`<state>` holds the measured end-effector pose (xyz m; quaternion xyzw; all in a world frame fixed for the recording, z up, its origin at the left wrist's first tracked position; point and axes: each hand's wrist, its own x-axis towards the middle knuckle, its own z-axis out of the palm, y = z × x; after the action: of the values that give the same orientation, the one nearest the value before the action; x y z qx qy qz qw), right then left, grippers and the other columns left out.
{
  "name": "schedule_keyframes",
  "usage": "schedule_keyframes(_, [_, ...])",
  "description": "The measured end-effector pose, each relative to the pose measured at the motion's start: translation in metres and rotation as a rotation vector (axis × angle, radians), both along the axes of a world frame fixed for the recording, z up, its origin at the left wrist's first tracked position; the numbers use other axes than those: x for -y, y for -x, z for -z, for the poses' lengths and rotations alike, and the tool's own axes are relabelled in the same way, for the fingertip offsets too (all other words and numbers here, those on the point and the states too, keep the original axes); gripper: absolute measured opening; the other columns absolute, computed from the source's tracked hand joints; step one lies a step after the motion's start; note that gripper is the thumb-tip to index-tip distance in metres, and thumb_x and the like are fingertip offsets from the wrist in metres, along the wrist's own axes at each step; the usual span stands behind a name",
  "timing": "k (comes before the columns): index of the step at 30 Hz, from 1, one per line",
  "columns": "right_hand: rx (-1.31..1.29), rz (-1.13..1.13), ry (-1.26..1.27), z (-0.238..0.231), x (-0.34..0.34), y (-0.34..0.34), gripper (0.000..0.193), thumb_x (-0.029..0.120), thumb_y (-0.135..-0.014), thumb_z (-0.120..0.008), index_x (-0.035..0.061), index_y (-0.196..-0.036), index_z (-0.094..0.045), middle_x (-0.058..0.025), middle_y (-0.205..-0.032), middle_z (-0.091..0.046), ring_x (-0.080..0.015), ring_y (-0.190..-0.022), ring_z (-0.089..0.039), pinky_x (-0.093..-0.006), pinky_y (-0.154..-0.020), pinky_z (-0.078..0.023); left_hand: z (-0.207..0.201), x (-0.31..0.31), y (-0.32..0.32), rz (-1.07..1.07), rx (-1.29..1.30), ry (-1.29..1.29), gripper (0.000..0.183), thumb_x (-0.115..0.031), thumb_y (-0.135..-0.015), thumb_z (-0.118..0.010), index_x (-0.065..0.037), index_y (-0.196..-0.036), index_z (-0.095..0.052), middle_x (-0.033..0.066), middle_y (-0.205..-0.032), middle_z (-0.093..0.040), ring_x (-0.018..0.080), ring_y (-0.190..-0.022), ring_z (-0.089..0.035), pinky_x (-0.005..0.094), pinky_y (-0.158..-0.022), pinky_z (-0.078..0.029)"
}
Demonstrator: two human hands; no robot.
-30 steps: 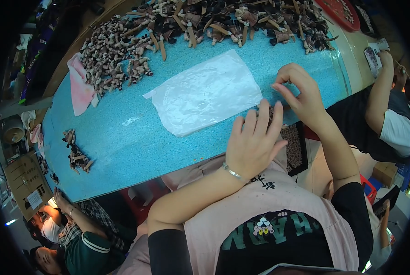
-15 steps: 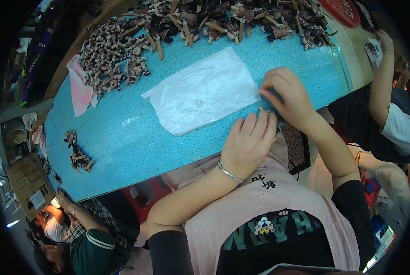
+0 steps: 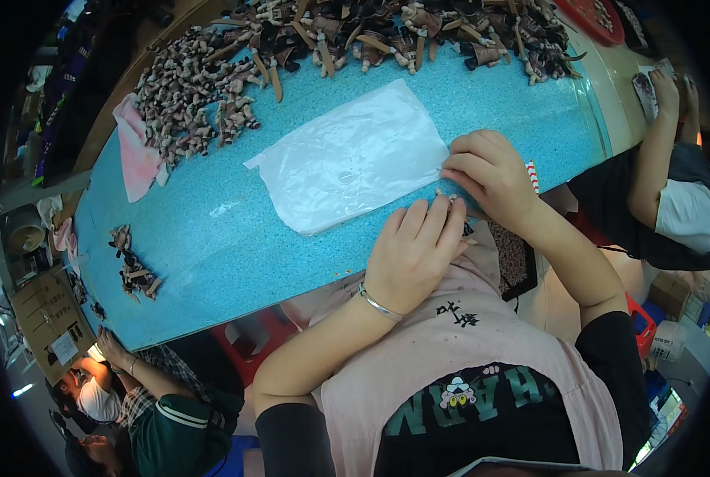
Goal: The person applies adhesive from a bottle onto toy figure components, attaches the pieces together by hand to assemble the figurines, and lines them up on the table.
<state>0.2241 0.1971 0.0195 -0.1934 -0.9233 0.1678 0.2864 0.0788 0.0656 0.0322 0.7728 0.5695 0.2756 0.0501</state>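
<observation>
My left hand [image 3: 414, 258], with a silvery bangle on the wrist, is curled over a small figurine [image 3: 448, 196] at the table's front edge. Only pale bits and a dark part of the figurine show past the fingers. Just right of it, my right hand [image 3: 494, 179] has its thumb and fingers pinched together. Whatever is between those fingertips is hidden or too small to make out. The fingertips sit by the right corner of a flat, crinkled clear plastic bag [image 3: 355, 159] on the blue tabletop [image 3: 220, 270].
A big heap of brown and pale figurines [image 3: 307, 48] covers the far side. A pink cloth [image 3: 136, 155] lies left, with several figurines [image 3: 136, 270] nearer. A container of small brown pieces [image 3: 510, 254] stands below the edge. Co-workers sit on both sides; a red tray [image 3: 593, 20] is far right.
Both hands have shifted slightly, the left one to the left and the right one downward. A red-and-white striped item now shows beside the right wrist. The co-worker's hands at right have moved.
</observation>
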Motion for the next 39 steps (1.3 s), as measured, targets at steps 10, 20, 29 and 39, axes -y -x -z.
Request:
schedule_keyframes(10, [0.216,-0.055,-0.191,-0.008,0.013,-0.019,0.042,0.016,-0.072,-0.067,0.0003,-0.110,-0.063,-0.0089,-0.106,-0.058,-0.0244,-0.096,-0.056,-0.0423,-0.087,-0.043,0.001,0.003,-0.002,0.016,-0.042,0.002,0.049,-0.028,-0.075,-0.069,-0.005,-0.118,-0.061,0.0104,-0.113,-0.058,0.0263,-0.100,-0.055,0.0366,-0.081,-0.048])
schedule_keyframes(20, [0.220,-0.051,-0.127,-0.004,0.016,-0.023,0.054,0.013,-0.069,-0.067,0.0013,-0.122,-0.058,-0.0106,-0.116,-0.057,-0.0279,-0.103,-0.054,-0.0452,-0.094,-0.041,0.000,0.003,0.004,0.040,0.000,-0.007,0.050,-0.026,-0.075,-0.069,-0.005,-0.119,-0.060,0.0117,-0.113,-0.058,0.0271,-0.101,-0.055,0.0385,-0.082,-0.049])
schedule_keyframes(29, [0.134,-0.072,0.164,-0.012,-0.013,-0.020,0.036,0.001,-0.072,-0.064,0.0048,-0.108,-0.063,-0.0130,-0.106,-0.058,-0.0316,-0.098,-0.057,-0.0402,-0.089,-0.044,-0.002,-0.005,0.013,0.106,-0.011,-0.035,0.047,-0.021,-0.078,-0.064,0.003,-0.117,-0.057,0.0146,-0.114,-0.057,0.0262,-0.101,-0.054,0.0359,-0.083,-0.047])
schedule_keyframes(39, [-0.056,0.405,0.207,-0.024,-0.097,0.006,0.015,0.003,-0.083,-0.065,0.0031,-0.098,-0.067,-0.0089,-0.086,-0.060,-0.0246,-0.084,-0.060,-0.0333,-0.074,-0.048,0.005,-0.011,0.007,0.059,0.048,-0.010,0.055,-0.022,-0.069,-0.074,-0.005,-0.120,-0.060,0.0107,-0.116,-0.058,0.0268,-0.099,-0.055,0.0376,-0.082,-0.049])
